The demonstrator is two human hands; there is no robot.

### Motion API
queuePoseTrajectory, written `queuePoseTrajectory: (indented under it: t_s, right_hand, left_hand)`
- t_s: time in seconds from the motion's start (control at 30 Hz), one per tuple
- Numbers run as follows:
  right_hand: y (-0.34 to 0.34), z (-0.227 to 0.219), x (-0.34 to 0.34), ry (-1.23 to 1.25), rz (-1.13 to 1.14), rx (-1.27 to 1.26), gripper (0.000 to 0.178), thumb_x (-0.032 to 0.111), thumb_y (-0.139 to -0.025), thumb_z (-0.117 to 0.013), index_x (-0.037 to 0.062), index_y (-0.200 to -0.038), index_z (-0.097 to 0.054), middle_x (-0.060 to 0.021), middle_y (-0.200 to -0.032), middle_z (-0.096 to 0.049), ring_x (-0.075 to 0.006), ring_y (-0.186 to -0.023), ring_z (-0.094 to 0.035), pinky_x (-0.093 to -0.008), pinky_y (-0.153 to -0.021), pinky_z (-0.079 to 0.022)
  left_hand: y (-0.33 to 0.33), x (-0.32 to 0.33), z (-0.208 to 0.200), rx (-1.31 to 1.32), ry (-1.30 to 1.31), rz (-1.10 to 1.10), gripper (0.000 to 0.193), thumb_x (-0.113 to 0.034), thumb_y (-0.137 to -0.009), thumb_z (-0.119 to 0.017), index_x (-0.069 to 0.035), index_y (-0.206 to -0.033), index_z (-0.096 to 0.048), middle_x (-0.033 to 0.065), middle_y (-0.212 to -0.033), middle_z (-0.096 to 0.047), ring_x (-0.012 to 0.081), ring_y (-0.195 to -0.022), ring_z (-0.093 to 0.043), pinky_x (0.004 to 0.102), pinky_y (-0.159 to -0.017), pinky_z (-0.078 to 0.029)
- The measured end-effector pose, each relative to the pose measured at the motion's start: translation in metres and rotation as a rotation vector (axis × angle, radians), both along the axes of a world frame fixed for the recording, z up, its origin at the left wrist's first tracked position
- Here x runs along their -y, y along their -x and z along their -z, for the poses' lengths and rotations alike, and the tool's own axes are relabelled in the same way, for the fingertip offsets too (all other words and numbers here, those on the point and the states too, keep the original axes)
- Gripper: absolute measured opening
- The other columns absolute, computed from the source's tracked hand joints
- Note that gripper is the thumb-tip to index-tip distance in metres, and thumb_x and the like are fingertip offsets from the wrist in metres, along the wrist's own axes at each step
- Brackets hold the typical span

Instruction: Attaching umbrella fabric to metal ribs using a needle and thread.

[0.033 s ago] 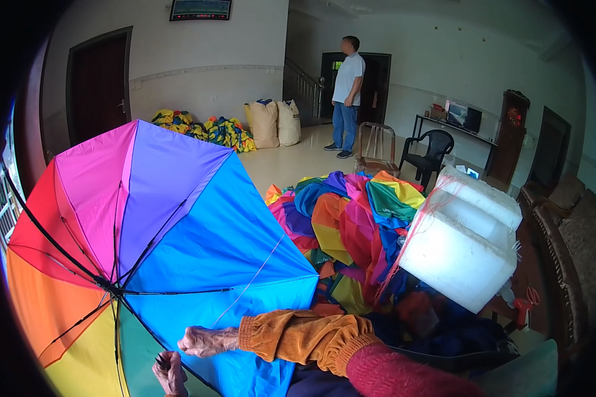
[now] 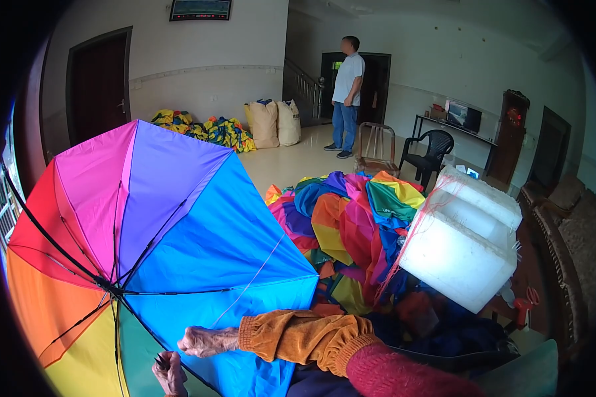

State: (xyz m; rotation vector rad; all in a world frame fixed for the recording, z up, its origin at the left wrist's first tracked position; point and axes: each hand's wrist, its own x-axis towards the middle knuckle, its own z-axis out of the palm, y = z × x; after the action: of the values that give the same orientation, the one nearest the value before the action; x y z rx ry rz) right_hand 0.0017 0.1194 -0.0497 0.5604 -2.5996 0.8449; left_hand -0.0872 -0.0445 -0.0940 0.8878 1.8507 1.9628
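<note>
An open rainbow umbrella (image 2: pixel 205 218) lies with its inner side towards me, its black ribs meeting at a hub (image 2: pixel 114 290) on the left. My left hand (image 2: pixel 171 376), low by the green panel, is closed around small black pointed pieces (image 2: pixel 161 362). Just above and to the right of it, my right hand (image 2: pixel 202 341) is closed in a pinch over the blue panel. What sits between its fingertips is hidden. A thin pale thread (image 2: pixel 248 284) crosses the blue cloth and comes down to this hand's wrist.
A heap of rainbow cloth (image 2: pixel 351 231) lies beyond the umbrella. A white foam box (image 2: pixel 460 245) draped with red threads stands right, near red-handled scissors (image 2: pixel 526 306). Farther back are chairs (image 2: pixel 430 152), full sacks (image 2: pixel 275 124), yellow-green cloth piles (image 2: pixel 205 130) and a standing person (image 2: pixel 348 92).
</note>
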Motion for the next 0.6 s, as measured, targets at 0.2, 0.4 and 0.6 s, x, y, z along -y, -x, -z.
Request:
queuePoseTrajectory:
  t_s: [0.2, 0.4, 0.6]
  right_hand:
    - [0.005, 0.008, -0.003, -0.111, -0.030, -0.134, 0.009, 0.006, -0.067, -0.057, -0.0002, -0.064, -0.051, -0.0163, -0.057, -0.050, -0.0327, -0.059, -0.055, -0.0389, -0.052, -0.041]
    - [0.001, 0.003, 0.001, -0.014, 0.073, -0.005, 0.009, 0.005, -0.064, -0.059, 0.0001, -0.064, -0.052, -0.0156, -0.058, -0.053, -0.0317, -0.059, -0.056, -0.0380, -0.051, -0.041]
    - [-0.005, -0.005, 0.002, -0.012, 0.084, -0.040, 0.008, 0.005, -0.064, -0.059, 0.0005, -0.064, -0.053, -0.0158, -0.060, -0.055, -0.0314, -0.061, -0.058, -0.0381, -0.052, -0.042]
  left_hand:
    - [0.006, 0.003, 0.005, 0.141, -0.005, -0.059, 0.019, -0.018, -0.082, -0.057, -0.008, -0.068, -0.048, -0.0049, -0.043, -0.034, 0.0045, -0.031, -0.027, 0.0215, -0.030, -0.019]
    - [0.012, 0.005, 0.005, 0.232, -0.010, -0.094, 0.020, -0.022, -0.084, -0.056, -0.010, -0.070, -0.047, -0.0065, -0.044, -0.030, 0.0029, -0.031, -0.024, 0.0207, -0.029, -0.016]
    - [0.002, 0.004, -0.007, 0.295, -0.028, -0.112, 0.030, -0.035, -0.088, -0.050, -0.010, -0.070, -0.046, -0.0075, -0.044, -0.025, 0.0021, -0.032, -0.019, 0.0204, -0.029, -0.013]
